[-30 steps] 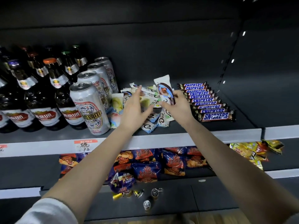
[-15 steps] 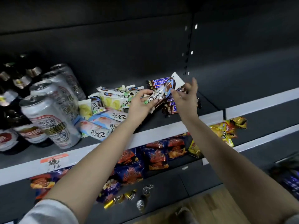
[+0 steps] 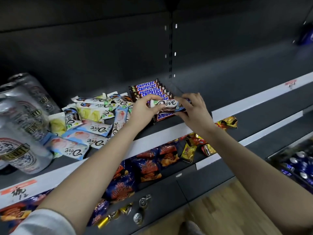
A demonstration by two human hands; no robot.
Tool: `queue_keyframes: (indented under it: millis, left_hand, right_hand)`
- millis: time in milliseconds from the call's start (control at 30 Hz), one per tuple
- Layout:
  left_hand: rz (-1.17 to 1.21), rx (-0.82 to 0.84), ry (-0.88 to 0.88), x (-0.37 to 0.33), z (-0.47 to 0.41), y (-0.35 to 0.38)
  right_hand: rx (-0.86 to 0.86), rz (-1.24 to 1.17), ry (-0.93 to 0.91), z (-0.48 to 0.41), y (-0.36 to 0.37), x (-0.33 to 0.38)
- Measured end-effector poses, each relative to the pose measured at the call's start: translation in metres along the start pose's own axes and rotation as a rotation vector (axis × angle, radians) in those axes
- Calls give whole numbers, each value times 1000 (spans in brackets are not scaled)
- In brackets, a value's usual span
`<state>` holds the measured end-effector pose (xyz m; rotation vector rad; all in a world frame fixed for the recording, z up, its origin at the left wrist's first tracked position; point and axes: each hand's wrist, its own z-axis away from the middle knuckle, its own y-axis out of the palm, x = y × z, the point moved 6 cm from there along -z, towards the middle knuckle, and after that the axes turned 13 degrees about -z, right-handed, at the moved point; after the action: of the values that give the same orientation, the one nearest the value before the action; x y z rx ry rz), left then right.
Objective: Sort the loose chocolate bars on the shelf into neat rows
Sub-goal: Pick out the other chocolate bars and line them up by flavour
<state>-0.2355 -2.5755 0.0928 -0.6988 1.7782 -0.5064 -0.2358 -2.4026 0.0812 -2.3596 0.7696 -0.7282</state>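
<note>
Silver beer cans far left on the dark shelf. Beside them, a loose heap of pale Dove bars. Left hand and right hand each pinch an end of one white-and-blue Dove bar — held level over the neat row of brown Snickers bars.

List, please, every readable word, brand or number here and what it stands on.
"Dove": bar held by left hand and right hand; also loose bars.
"SNICKERS": the row of bars behind it.
"12": handwritten shelf tag.
Unreadable: cans, snack bags, far red tag.
</note>
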Motion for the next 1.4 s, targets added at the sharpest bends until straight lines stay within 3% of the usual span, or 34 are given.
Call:
queue_keyframes:
  millis: [167,600,1000,1400]
  left_hand:
    - [-68,-61,-12,-1,-19,7]
    - [-41,-124,-77,-16,-81,52]
    - [-452,-74,-61,-12,-129,74]
    - [-576,-141,-138,6,-145,70]
  right_hand:
    - [22,-129,66,-17,-2,-17]
    - [53,-151,120,-34,-12,-102]
    - [234,-213,230,-62,9,-163]
    - [355,-311,236,-102,45,-181]
